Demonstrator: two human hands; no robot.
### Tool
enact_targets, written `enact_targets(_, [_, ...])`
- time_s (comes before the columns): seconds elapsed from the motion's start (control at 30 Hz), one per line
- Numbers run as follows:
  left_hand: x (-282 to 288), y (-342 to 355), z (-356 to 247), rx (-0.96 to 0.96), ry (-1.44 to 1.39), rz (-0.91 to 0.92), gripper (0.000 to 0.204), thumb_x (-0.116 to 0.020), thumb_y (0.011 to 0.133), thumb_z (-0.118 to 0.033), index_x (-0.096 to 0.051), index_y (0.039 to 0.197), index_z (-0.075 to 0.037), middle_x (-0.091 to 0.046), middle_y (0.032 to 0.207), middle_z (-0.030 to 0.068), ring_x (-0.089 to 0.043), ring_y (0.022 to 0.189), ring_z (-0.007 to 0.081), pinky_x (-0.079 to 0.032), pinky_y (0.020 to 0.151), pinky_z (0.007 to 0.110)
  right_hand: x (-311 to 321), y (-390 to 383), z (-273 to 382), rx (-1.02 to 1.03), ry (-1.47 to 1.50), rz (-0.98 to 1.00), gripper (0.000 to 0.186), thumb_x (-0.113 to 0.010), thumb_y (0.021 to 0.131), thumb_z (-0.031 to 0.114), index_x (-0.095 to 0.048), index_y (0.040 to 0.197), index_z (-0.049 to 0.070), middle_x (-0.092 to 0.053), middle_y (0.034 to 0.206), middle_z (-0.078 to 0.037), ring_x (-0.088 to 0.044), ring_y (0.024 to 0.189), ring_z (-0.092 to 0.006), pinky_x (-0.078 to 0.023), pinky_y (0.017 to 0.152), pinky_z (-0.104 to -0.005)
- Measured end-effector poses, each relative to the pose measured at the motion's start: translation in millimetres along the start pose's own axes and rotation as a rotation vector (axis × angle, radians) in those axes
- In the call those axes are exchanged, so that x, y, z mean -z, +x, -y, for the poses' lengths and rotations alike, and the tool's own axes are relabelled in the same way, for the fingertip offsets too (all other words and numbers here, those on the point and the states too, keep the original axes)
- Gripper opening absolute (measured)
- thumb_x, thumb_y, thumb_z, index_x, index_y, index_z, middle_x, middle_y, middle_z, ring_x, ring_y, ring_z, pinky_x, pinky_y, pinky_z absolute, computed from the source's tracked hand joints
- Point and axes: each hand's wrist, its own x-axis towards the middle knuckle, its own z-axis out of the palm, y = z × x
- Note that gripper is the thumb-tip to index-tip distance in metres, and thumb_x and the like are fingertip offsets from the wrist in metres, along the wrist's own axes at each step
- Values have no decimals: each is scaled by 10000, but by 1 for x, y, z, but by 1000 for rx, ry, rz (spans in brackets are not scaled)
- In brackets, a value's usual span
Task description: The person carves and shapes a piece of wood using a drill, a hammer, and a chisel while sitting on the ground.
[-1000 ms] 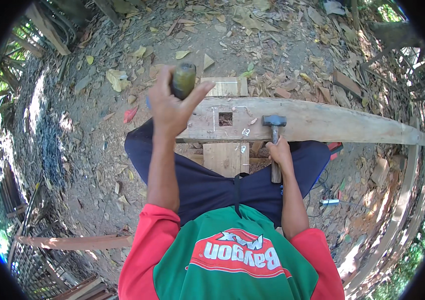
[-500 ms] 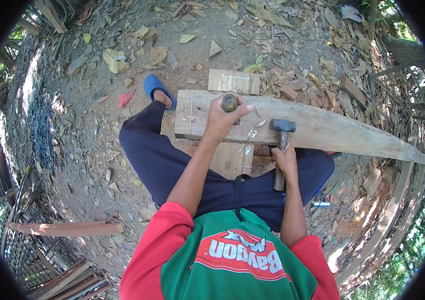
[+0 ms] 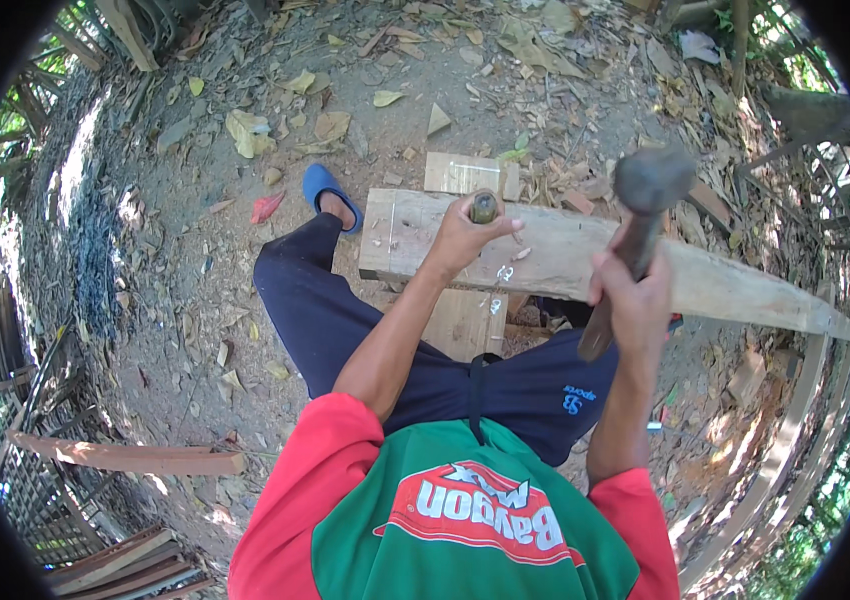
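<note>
A thick, pale timber beam (image 3: 565, 240) lies crosswise in front of me, with white marks and a few wood chips on its top. Over its left part, my left hand (image 3: 457, 243) is closed round the handle of a chisel (image 3: 484, 206). Only the rounded butt end of that handle shows; the blade is hidden beneath my hand. My right hand (image 3: 637, 300) grips a hammer (image 3: 654, 182) by its wooden handle. The hammer's dark metal head is raised above the beam, to the right of the chisel and apart from it, slightly blurred.
A short board (image 3: 460, 172) lies just beyond the beam, and another plank (image 3: 455, 322) sits below it between my legs. Brick pieces (image 3: 710, 205) and dry leaves litter the ground. Reddish timber (image 3: 135, 457) and stacked strips (image 3: 125, 565) lie at the left.
My right hand has lifted the hammer up from beside the beam's near edge, and its head looks larger and closer. The left hand stays on the chisel; the whole view has shifted slightly.
</note>
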Motion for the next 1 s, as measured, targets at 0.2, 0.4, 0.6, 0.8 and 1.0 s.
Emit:
enact_targets(0.2, [-3,2,16,40,-20,10,281,-852,780,-182,-629,916,-79,-598,850,-20,-546,788,91,-455,718,257,-35,1,43,207,-177,34,163,-685,830,61,-572,934,7,-618,710,-75,-596,583,-188,-492,576,-301])
enact_targets(0.4, [1,16,85,-300,143,-50,268,-764,820,-90,-628,1050,-68,-630,963,-20,-569,853,84,-475,788,266,-39,0,-103,99,-899,349,358,-673,755,176,-621,1046,-27,-621,760,-202,-631,729,-284,-511,686,-394])
enact_targets(0.6, [25,15,53,59,28,-38,173,-796,826,-116,-635,883,-90,-584,773,-62,-515,706,46,-447,664,237,-13,3,14,51,-431,162,270,-658,761,156,-603,958,-20,-595,701,-124,-602,656,-212,-475,618,-367])
enact_targets(0.8, [31,-1,6,-120,-21,-112,212,-785,831,-116,-582,773,-101,-532,701,-77,-463,638,31,-386,589,222,27,-18,79,164,-137,3,155,-699,848,66,-597,949,8,-586,681,-19,-518,520,-61,-403,475,-218])
enact_targets(1.0, [30,-6,-12,-57,-70,-48,203,-781,821,-113,-579,798,-97,-545,728,-58,-498,656,43,-400,611,220,23,-18,54,93,-34,-1,183,-670,843,-2,-523,951,8,-545,694,-41,-525,498,-97,-414,465,-233])
